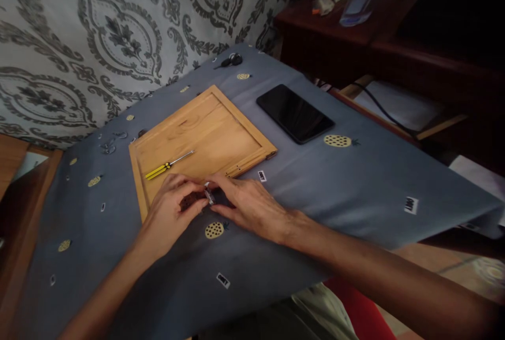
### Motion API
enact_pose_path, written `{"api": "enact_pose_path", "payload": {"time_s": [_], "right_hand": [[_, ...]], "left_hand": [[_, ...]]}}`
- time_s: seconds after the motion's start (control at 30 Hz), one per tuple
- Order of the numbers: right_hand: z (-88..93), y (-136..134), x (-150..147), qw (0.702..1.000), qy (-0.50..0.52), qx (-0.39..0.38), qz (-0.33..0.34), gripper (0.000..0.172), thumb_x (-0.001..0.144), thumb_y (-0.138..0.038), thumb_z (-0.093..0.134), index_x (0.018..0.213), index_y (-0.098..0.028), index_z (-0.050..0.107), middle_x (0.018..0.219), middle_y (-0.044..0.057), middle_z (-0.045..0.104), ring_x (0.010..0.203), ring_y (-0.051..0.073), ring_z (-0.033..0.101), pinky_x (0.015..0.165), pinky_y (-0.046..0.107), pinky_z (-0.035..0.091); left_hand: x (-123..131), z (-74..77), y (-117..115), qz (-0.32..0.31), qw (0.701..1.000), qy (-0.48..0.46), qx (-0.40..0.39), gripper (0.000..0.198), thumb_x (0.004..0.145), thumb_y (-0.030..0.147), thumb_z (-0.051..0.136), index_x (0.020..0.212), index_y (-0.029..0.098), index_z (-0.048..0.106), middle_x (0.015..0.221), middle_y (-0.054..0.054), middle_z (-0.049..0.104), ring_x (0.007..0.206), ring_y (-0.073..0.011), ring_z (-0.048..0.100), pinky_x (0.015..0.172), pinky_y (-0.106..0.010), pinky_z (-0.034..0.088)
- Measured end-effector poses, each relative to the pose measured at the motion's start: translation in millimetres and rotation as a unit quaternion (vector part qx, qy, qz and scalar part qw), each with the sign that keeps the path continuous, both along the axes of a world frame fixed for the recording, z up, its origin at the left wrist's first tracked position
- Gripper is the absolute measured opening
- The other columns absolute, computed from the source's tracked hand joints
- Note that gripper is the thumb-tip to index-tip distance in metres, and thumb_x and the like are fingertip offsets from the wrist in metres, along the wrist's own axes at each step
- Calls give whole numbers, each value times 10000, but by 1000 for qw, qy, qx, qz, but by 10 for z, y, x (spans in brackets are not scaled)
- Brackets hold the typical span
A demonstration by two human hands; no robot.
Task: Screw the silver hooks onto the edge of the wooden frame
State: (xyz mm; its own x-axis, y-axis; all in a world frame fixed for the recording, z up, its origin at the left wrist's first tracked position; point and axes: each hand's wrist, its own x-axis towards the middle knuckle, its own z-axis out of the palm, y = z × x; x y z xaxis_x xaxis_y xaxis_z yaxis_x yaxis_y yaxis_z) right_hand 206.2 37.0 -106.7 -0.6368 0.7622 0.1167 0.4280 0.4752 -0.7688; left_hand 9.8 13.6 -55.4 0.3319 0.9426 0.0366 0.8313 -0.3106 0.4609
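Observation:
My left hand (169, 207) and my right hand (252, 206) meet at the near edge of a framed wooden panel (205, 129), which lies flat. Between their fingertips is a small shiny metal piece (209, 195); its exact kind is too small to make out. Both hands are closed in a pinch on it. Small dark holes show in the panel's edge just beyond my right fingers. On the panel, close to my left hand, rests a screwdriver (168, 166) with a yellow and black handle. A dark fitting (271, 155) sits at the panel's right corner.
A black phone (295, 113) lies on the blue patterned tablecloth (355, 187) right of the panel. Keys (231, 60) are at the far corner, small metal bits (112, 142) at the left. A dark wooden desk with a clear bottle (359, 3) stands at the back right.

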Motion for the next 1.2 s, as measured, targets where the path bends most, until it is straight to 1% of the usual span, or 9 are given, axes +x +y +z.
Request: {"api": "enact_pose_path", "payload": {"time_s": [0.3, 0.47, 0.6, 0.73, 0.83, 0.97, 1.0, 1.07, 1.2], "right_hand": [[-8, 0, -1, 1000, 10, -5, -7, 426, 878, -253, 609, 1295, -225, 523, 1079, 73, 745, 860, 232, 707, 691, 327, 480], [-1, -7, 4, 1000, 12, 0, 0, 386, 893, -245, 598, 1273, -221, 533, 1146, 79, 735, 911, 247, 710, 704, 343, 479], [3, -7, 1, 1000, 3, 4, -4, 403, 886, -237, 620, 1279, -202, 536, 1132, 90, 742, 925, 265, 719, 703, 349, 482], [-5, -5, 2, 1000, 18, 4, -2, 423, 885, -226, 626, 1296, -208, 528, 1158, 84, 737, 972, 263, 713, 734, 348, 496], [-14, -4, 5, 1000, 20, -3, 2, 443, 880, -211, 630, 1308, -205, 514, 1192, 91, 725, 990, 263, 709, 760, 360, 514], [-39, -5, 10, 1000, 25, 4, 0, 428, 871, -204, 622, 1287, -215, 523, 1148, 94, 731, 955, 244, 710, 753, 348, 521], [-49, -4, 10, 1000, 27, 9, 0, 429, 867, -207, 624, 1284, -214, 525, 1132, 96, 733, 944, 243, 710, 747, 347, 521], [-73, -1, 9, 999, 31, 18, -3, 426, 855, -206, 625, 1271, -213, 534, 1082, 91, 741, 910, 242, 711, 726, 344, 517], [-99, 3, 4, 999, 29, 24, -7, 424, 851, -209, 620, 1268, -213, 540, 1036, 81, 747, 832, 223, 704, 697, 341, 509]], "left_hand": [[-8, 9, 21, -14, 1000, 2, 11, 128, 922, 304, 606, 946, 243, 715, 937, -43, 658, 949, -223, 584, 813, -409, 502], [-20, 10, 24, -15, 1000, -2, 6, 126, 930, 298, 601, 985, 252, 705, 953, -41, 670, 949, -218, 596, 811, -407, 507], [-8, 10, 13, -12, 1000, -3, 13, 126, 930, 285, 601, 1000, 255, 701, 964, -46, 678, 955, -218, 604, 823, -409, 505], [-26, 51, 5, -9, 1000, -8, 8, 128, 930, 292, 597, 1000, 253, 697, 985, -36, 688, 981, -218, 612, 852, -397, 499], [-173, 90, 75, 15, 999, -9, 50, 158, 925, 327, 590, 1007, 237, 691, 993, -37, 700, 985, -219, 628, 877, -389, 492], [-579, 66, 288, 91, 986, 64, 122, 226, 916, 368, 541, 988, 226, 701, 1004, -63, 710, 1002, -256, 622, 896, -416, 481], [-687, 42, 339, 111, 981, 92, 127, 248, 909, 381, 529, 992, 221, 699, 1017, -74, 706, 1012, -270, 614, 920, -438, 470], [-868, -16, 415, 131, 977, 106, 128, 306, 894, 401, 525, 1047, 196, 693, 1040, -108, 695, 1034, -303, 600, 914, -469, 469], [-1022, -134, 444, 130, 980, 107, 110, 298, 871, 397, 547, 1039, 206, 703, 1026, -98, 704, 976, -284, 610, 892, -448, 476]]}}
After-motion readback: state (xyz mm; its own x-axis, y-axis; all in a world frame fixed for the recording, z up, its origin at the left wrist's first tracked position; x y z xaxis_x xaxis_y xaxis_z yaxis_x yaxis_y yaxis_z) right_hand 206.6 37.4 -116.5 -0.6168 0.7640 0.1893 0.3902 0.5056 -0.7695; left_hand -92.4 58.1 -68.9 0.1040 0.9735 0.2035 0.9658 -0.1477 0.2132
